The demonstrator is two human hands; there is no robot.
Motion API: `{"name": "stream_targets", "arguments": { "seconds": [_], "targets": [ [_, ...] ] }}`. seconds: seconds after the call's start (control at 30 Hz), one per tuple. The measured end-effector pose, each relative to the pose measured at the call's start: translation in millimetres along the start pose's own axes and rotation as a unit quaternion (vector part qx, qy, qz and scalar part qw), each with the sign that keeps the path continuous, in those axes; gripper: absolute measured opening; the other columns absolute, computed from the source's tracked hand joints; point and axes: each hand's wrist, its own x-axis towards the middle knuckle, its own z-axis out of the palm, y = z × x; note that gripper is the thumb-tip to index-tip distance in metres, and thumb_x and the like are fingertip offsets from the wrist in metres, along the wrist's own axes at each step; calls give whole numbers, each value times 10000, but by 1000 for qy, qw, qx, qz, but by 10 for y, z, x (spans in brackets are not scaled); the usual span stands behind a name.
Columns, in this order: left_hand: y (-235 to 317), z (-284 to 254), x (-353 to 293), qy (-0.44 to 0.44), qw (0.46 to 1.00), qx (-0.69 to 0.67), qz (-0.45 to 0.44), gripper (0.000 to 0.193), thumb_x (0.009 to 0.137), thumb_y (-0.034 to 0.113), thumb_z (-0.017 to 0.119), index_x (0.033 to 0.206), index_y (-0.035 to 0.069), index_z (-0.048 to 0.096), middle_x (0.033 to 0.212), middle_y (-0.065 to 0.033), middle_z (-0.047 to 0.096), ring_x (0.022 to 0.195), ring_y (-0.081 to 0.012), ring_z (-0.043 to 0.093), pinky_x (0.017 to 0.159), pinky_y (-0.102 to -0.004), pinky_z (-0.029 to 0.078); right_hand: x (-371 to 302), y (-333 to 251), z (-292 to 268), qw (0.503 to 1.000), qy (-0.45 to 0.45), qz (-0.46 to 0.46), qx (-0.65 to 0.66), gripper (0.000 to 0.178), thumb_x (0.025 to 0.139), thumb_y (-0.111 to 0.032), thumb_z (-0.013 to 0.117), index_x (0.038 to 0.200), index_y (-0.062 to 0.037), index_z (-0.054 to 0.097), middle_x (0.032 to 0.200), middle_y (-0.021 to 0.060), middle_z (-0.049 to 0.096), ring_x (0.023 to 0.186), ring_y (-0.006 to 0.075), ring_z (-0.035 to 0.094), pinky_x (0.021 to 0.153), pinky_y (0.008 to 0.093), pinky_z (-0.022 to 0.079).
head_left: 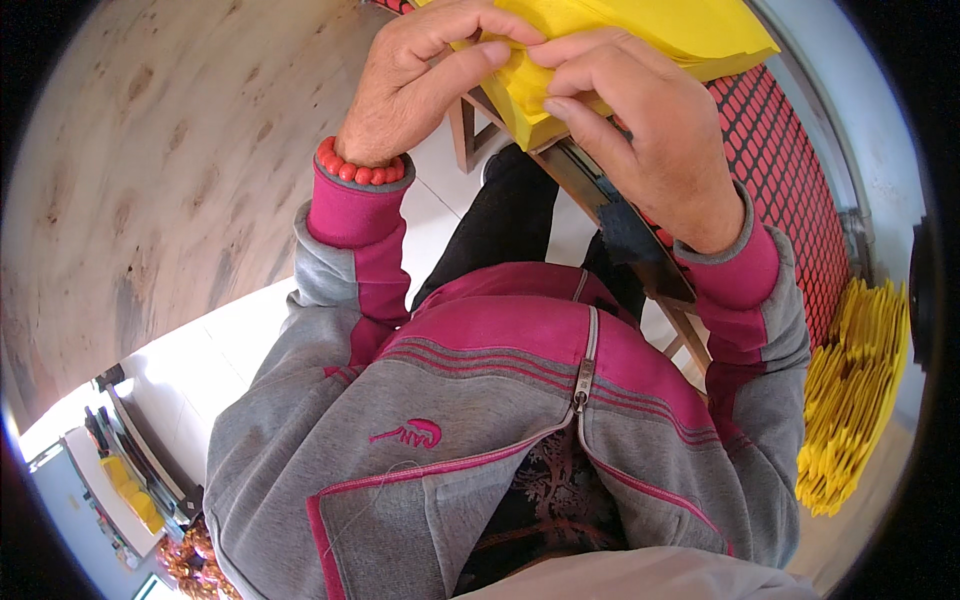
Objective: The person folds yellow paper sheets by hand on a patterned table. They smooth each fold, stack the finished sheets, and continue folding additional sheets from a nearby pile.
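At the top of the head view lies a bright yellow sheet of thin, creased material (660,30); whether it is paper, plastic or cloth I cannot tell. My left hand (425,75), with a red bead bracelet (360,170) at its wrist, pinches the sheet's near part between thumb and forefinger. Close beside it, my right hand (650,125) has its fingers bent and pressed together on the same sheet. The fingertips of both hands almost meet. A corner of the sheet hangs down between them, over the edge of a wooden frame (580,180).
A wooden board or tabletop (180,150) fills the left side. Red material with a black mesh pattern (770,140) lies on the right, under the sheet. Lower right is a thick stack of folded yellow pieces (855,390). Pale floor tiles (430,190) show below the board.
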Motion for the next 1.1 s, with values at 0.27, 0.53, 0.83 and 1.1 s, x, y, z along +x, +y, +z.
{"name": "stream_targets", "arguments": {
  "seconds": [0.27,0.53,0.83,1.1],
  "targets": [
    [10,-38,6,8,997,57,44,172,837,0,725,1004,18,689,1002,-97,697,914,-190,650,822,-301,480,-10,-4,22,999,16,34,23,101,886,-18,712,953,-24,637,1095,114,712,902,252,690,773,308,534],
    [57,27,22,25,996,73,50,80,882,-9,726,901,35,662,924,-63,677,861,-155,635,799,-293,486,-13,25,12,998,60,-9,14,227,830,-17,773,1006,-33,630,1124,125,717,937,271,695,807,308,539],
    [-18,74,-39,77,996,17,-34,71,915,-13,717,935,17,656,927,-27,668,880,-96,612,802,-256,492,-3,9,-1,999,44,3,8,152,811,-54,774,924,-52,671,1210,208,673,917,299,712,785,330,574],
    [-112,14,-34,42,998,0,49,138,878,-68,688,990,13,697,1104,-108,693,996,-179,643,875,-313,501,-11,3,33,997,63,31,44,158,816,-52,769,910,-38,643,1220,222,670,901,300,717,755,328,568]
  ]
}}
